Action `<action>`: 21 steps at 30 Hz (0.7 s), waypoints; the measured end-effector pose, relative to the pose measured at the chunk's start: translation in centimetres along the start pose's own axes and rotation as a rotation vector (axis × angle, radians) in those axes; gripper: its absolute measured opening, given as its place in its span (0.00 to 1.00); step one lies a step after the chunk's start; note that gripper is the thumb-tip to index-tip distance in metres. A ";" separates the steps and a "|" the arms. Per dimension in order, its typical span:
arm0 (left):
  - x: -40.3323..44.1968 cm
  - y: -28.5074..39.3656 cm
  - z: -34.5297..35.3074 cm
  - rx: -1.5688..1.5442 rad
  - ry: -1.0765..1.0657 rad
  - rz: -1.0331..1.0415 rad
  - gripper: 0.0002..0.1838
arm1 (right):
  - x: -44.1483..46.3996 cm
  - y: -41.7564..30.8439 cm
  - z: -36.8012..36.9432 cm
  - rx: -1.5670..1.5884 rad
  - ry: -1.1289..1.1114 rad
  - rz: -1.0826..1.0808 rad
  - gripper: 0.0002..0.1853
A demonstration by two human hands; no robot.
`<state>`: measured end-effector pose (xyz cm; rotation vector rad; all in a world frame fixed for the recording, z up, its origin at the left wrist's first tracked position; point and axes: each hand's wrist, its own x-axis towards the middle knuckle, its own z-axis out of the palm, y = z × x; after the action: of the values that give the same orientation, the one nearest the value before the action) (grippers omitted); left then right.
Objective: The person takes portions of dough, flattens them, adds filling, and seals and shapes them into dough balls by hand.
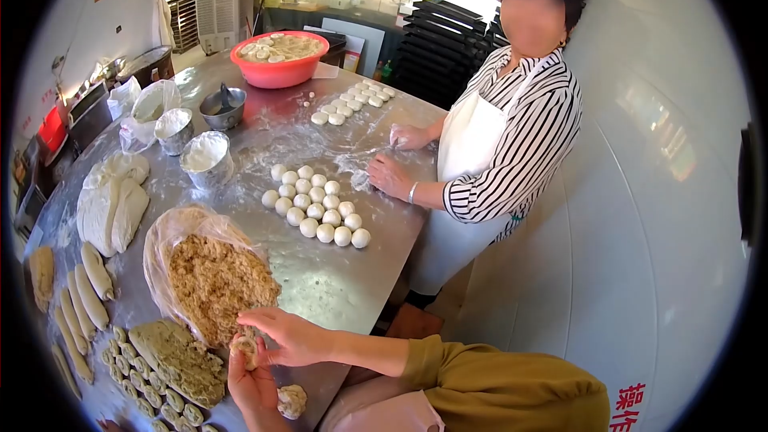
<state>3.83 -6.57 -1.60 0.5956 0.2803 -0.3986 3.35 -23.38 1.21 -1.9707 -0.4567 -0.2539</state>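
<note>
Near the table's front edge, my left hand (251, 382) is closed around a small filled piece of dough (246, 350). My right hand (292, 338) curves over it from the right, thumb at the dough's edge and fingers reaching across the top. Just beyond my fingers lies a heap of brown crumbly filling (220, 276) in a clear plastic bag (162, 250). A loose dough lump (292, 402) rests beside my left wrist. To the left sits a mound of greenish filling (180, 360), with several small coiled green pieces (152, 388) around it.
Several round dough balls (325, 233) stand in rows mid-table. Dough rolls (84, 296), a large dough mass (114, 204) and flour tubs (206, 160) line the left. Across the table, a co-worker (496, 136) in an apron has both hands on the floured top. A red basin (276, 72) stands behind.
</note>
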 end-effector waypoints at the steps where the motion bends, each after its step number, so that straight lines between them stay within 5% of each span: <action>1: -0.3 0.2 0.3 -0.026 -0.011 -0.051 0.19 | -0.1 0.2 0.1 -0.050 -0.027 -0.032 0.37; 3: -0.6 0.4 0.9 -0.077 -0.038 -0.156 0.20 | -0.5 0.6 0.7 -0.153 -0.078 -0.095 0.44; 9: -0.5 -0.4 -1.5 -0.168 -0.254 -0.222 0.20 | -0.6 0.9 2.4 -0.197 0.006 -0.238 0.34; 15: -1.7 -1.4 -0.7 0.081 -0.232 -0.010 0.21 | -0.9 -1.1 3.6 -0.290 0.010 -0.229 0.21; 21: -3.0 -0.9 1.4 -0.061 -0.290 0.020 0.21 | -0.2 -1.2 5.2 -0.095 0.078 -0.117 0.07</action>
<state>0.93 -7.23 0.18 0.4730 0.0088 -0.4492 2.51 -18.26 -0.10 -2.0216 -0.5185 -0.4318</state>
